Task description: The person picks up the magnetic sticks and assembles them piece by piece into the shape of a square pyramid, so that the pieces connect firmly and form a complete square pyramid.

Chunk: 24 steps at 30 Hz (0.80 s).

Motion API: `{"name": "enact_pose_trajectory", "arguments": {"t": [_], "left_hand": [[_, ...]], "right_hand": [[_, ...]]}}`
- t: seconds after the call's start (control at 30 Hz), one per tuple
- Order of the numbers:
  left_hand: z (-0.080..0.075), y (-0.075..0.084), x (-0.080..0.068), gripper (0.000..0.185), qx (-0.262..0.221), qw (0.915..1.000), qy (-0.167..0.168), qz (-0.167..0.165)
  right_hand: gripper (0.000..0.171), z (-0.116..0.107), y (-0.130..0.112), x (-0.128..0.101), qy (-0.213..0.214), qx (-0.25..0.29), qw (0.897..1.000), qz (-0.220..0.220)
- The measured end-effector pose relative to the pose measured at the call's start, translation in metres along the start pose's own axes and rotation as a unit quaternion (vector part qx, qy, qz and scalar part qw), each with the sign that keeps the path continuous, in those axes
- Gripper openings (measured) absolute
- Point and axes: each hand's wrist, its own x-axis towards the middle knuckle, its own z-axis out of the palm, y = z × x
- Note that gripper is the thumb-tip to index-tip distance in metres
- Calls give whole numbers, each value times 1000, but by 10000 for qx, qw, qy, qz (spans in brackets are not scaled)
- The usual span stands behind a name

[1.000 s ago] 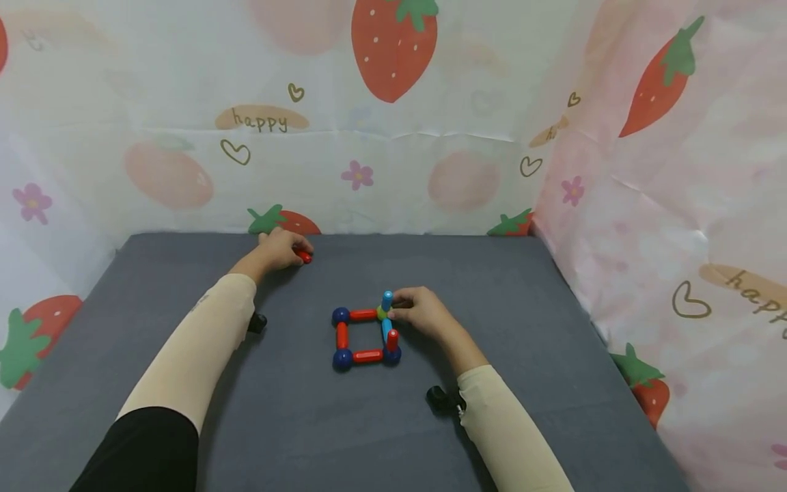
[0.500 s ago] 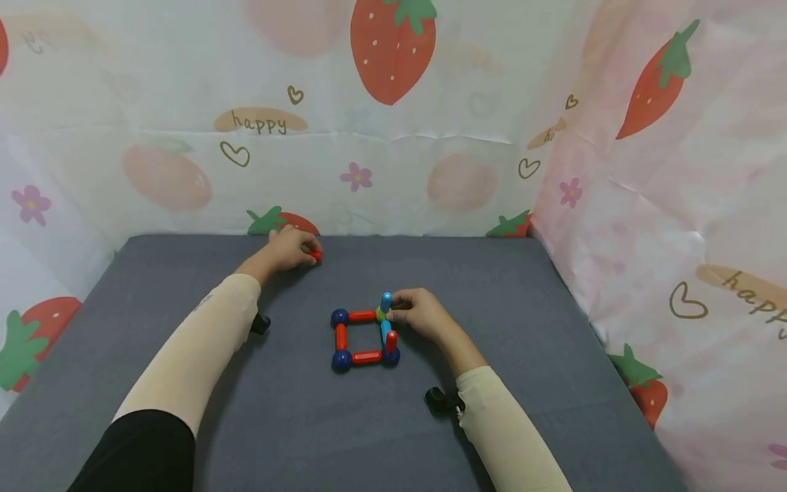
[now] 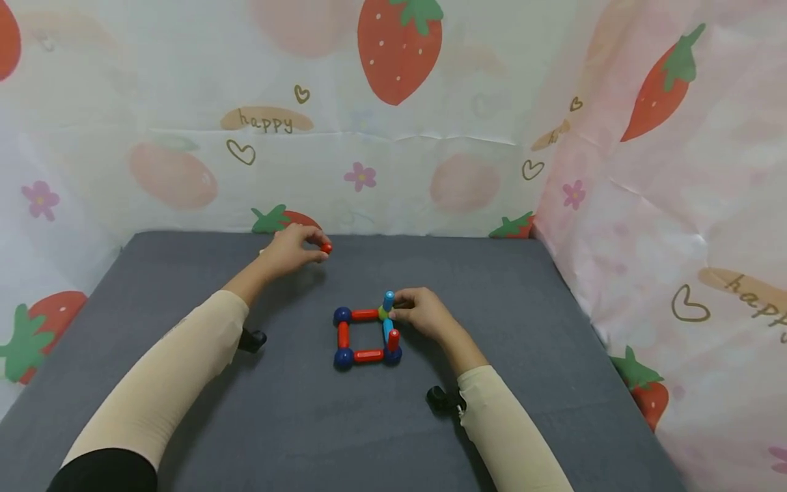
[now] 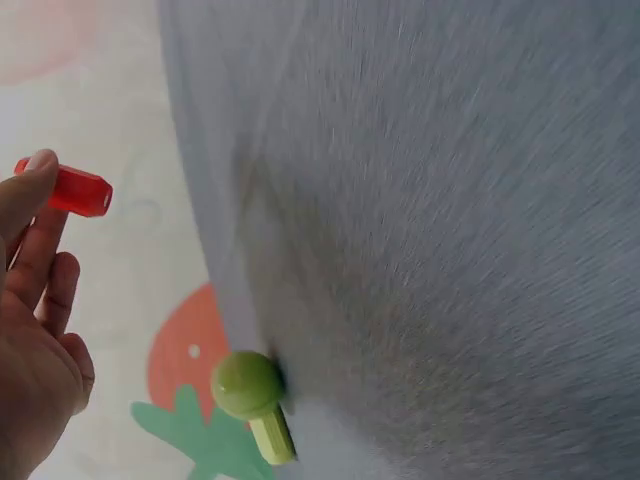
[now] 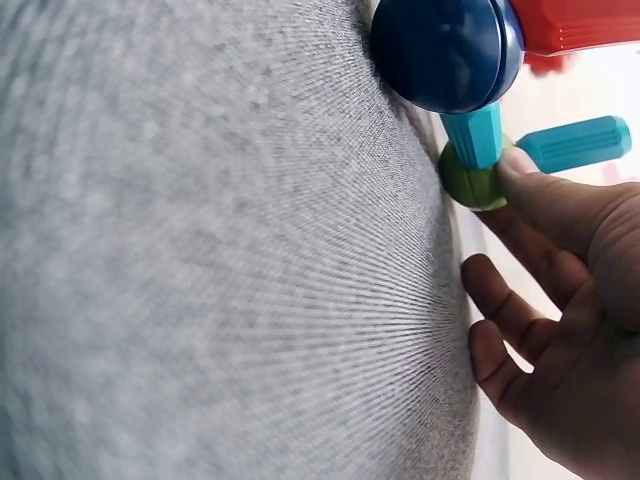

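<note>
The person's left forearm wears a smooth, close-fitting cream sleeve (image 3: pixel 162 372) with a faint dark marking along its outer side. Above it, a black sleeve (image 3: pixel 107 471) overlaps the cream fabric in a curved edge. The right forearm wears a matching cream sleeve (image 3: pixel 510 430) with an uneven cuff. Beside each cuff sits a stubby black wrist camera with a rounded end, left (image 3: pixel 252 340) and right (image 3: pixel 443 401).
</note>
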Motion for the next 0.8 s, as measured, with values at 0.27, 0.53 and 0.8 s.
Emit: {"name": "enact_pose_trajectory", "arguments": {"t": [0.27,0.53,0.8], "left_hand": [[2,33,-42,25,-809,9964,102,-209],[2,55,-82,27,-1044,9928,315,-492],[15,63,-110,26,-1126,9911,415,-575]], "right_hand": [[24,1,1,-1,31,44,10000,42],[24,4,0,1,85,-45,10000,9],[25,3,1,2,137,-94,9998,71]]}}
